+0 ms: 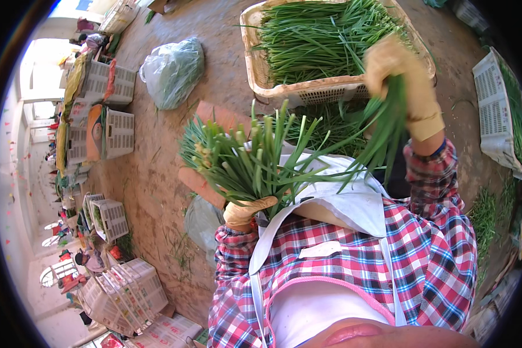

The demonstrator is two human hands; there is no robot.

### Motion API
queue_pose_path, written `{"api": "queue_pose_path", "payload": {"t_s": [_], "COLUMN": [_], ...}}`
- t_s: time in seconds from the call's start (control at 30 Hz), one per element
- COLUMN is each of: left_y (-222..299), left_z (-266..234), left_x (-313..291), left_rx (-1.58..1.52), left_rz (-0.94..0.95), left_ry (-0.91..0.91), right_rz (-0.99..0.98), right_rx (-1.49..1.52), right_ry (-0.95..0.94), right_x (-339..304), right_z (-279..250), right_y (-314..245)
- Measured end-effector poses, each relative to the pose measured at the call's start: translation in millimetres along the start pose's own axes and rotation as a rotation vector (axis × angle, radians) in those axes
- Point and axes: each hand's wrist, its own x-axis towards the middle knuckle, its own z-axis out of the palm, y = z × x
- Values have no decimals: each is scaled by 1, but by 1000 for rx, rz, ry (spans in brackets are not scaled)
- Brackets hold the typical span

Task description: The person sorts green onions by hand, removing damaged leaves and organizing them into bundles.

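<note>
In its pale yellow work glove, my left hand [246,212] is closed around a thick bunch of garlic chives [252,156], cut ends fanned upward and outward in front of my apron [342,191]. My right hand [397,75], gloved too and blurred by motion, is raised at the near right corner of the crate. From its grip hangs a smaller bunch of garlic chives [388,124], leaf tips trailing down toward the left-hand bunch. Beyond my hands stands a cream plastic crate [307,91], piled with more garlic chives [325,37] lying sideways.
Loose green leaves [336,124] lie below the crate. A tied plastic bag [173,72] of greens sits on the dirty floor at far left. White crates [496,110] stand at right and, stacked, along the left [119,133]. Reddish-brown boards [223,116] show behind the left-hand bunch.
</note>
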Motion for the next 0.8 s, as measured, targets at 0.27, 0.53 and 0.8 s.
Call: {"api": "queue_pose_path", "payload": {"t_s": [0.27,0.53,0.8], "left_y": [-6,-13,-11], "left_z": [6,5,7], "left_x": [7,-6,15], "left_rx": [119,-337,52], "left_rz": [-43,-58,-9], "left_ry": [17,294,144], "right_rz": [451,-196,-26], "right_rx": [-158,-139,-341], "right_ry": [-68,295,37], "right_x": [-5,8,-7], "right_z": [77,17,48], "right_y": [59,29,14]}}
